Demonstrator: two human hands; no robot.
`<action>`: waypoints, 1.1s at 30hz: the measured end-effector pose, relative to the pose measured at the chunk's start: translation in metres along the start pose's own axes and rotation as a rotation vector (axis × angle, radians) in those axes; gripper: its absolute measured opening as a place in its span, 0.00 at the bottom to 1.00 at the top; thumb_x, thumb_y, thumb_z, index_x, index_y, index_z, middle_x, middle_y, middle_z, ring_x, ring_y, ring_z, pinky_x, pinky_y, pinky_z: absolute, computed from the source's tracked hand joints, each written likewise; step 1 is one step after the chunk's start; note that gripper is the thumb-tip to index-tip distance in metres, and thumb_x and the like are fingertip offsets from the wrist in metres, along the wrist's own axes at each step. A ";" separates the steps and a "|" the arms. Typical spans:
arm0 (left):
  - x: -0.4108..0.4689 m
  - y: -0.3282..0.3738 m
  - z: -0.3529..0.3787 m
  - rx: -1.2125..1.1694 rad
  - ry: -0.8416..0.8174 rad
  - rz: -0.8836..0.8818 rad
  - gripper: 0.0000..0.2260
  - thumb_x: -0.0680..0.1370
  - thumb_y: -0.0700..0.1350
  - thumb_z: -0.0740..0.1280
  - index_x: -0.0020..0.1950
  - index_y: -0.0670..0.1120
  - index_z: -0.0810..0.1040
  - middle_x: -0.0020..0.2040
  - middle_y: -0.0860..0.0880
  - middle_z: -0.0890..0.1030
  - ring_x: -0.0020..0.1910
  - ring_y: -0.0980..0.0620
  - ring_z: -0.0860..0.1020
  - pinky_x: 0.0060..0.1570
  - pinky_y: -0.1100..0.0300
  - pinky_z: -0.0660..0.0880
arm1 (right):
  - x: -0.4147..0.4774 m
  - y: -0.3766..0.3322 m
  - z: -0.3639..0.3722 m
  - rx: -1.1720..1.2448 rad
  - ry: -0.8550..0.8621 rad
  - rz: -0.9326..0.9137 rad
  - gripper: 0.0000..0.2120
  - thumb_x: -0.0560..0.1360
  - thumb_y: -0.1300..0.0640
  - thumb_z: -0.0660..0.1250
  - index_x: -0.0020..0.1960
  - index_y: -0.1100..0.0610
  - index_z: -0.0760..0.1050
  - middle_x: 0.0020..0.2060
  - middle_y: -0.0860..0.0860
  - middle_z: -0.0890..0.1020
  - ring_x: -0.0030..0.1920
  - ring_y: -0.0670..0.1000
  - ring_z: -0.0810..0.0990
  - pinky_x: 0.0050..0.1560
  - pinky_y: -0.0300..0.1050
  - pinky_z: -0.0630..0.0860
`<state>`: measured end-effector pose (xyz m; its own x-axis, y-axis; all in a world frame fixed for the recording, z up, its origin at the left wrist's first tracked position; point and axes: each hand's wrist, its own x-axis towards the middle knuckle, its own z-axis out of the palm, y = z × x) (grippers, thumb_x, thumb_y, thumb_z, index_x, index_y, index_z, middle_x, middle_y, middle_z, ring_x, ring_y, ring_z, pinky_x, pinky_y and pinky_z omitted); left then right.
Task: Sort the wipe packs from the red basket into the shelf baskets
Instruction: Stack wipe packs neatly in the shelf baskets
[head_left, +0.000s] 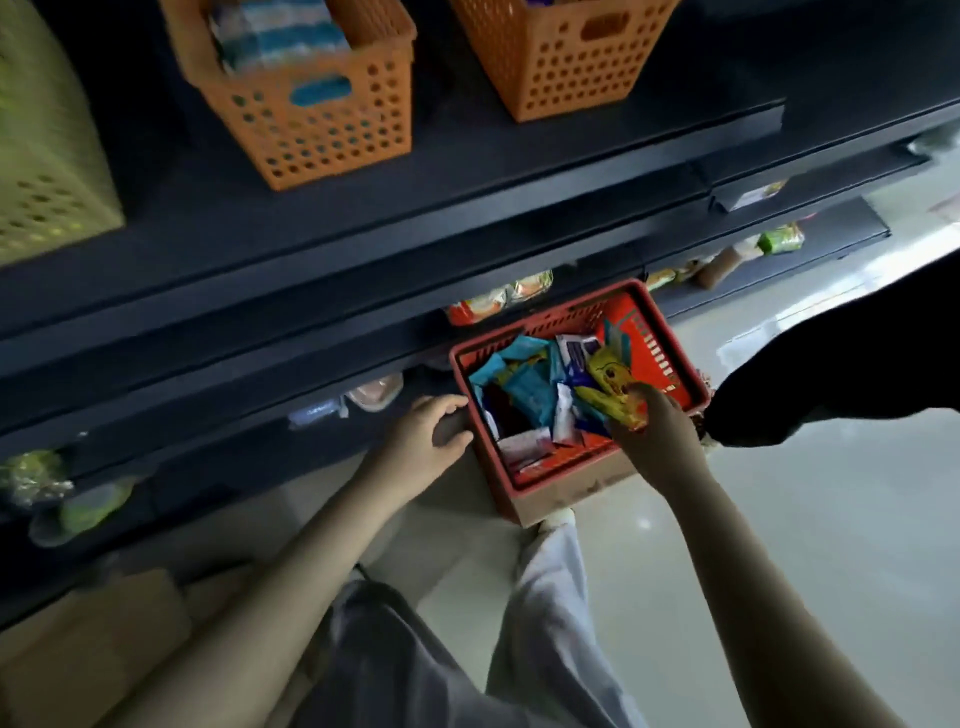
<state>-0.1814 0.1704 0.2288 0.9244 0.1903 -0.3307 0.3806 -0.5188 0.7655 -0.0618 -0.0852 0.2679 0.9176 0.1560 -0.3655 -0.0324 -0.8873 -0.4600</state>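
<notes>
Fingers (655, 399) of the right hand (657, 441) curl over a yellow pack (605, 382), with the thumb under its near end, so the hand grips it. The pack is still inside the red basket (655, 340), against the right wall and above the other packs. Fingers (441, 404) of the left hand (423, 441) curl around the red basket's left wall near the rim, with the thumb just below them, so this hand holds the basket. The red basket sits on a cardboard box (566, 493) on the pale floor (779, 519), just in front of the lower dark shelves. It holds a loose heap of blue packs (530, 395), with white packs (519, 447) at the near end. On the upper shelf (467, 171) stand two orange baskets well apart from the red one. The left orange basket (322, 130) holds blue-striped packs (280, 36), while what the right orange basket (561, 67) holds cannot be seen. A green basket (47, 171) stands at the far left. Pale trousers (550, 597) show between the forearms. The whole picture is motion-blurred, so print on the packs cannot be read.
</notes>
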 end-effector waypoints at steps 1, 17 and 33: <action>0.017 0.002 0.020 -0.012 -0.005 -0.048 0.19 0.78 0.47 0.69 0.68 0.49 0.73 0.63 0.51 0.76 0.61 0.56 0.74 0.57 0.67 0.67 | 0.024 0.013 0.001 -0.008 -0.047 0.010 0.26 0.73 0.55 0.72 0.69 0.59 0.71 0.64 0.60 0.77 0.61 0.63 0.76 0.56 0.52 0.74; 0.243 -0.118 0.287 -0.471 0.185 -0.772 0.33 0.75 0.54 0.72 0.75 0.47 0.63 0.72 0.43 0.70 0.68 0.44 0.72 0.60 0.55 0.71 | 0.306 0.213 0.136 -0.013 -0.272 0.232 0.30 0.76 0.45 0.67 0.73 0.57 0.66 0.62 0.61 0.78 0.59 0.63 0.78 0.58 0.57 0.76; 0.255 -0.101 0.295 -0.479 0.479 -0.813 0.15 0.73 0.46 0.74 0.55 0.48 0.72 0.56 0.46 0.78 0.51 0.48 0.78 0.33 0.65 0.71 | 0.316 0.228 0.162 -0.060 -0.289 0.250 0.34 0.70 0.41 0.74 0.70 0.49 0.65 0.67 0.60 0.66 0.66 0.65 0.66 0.64 0.61 0.70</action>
<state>0.0087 0.0256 -0.0956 0.2612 0.6958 -0.6691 0.7632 0.2755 0.5845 0.1565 -0.1679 -0.0830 0.7343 0.0403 -0.6776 -0.2099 -0.9359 -0.2831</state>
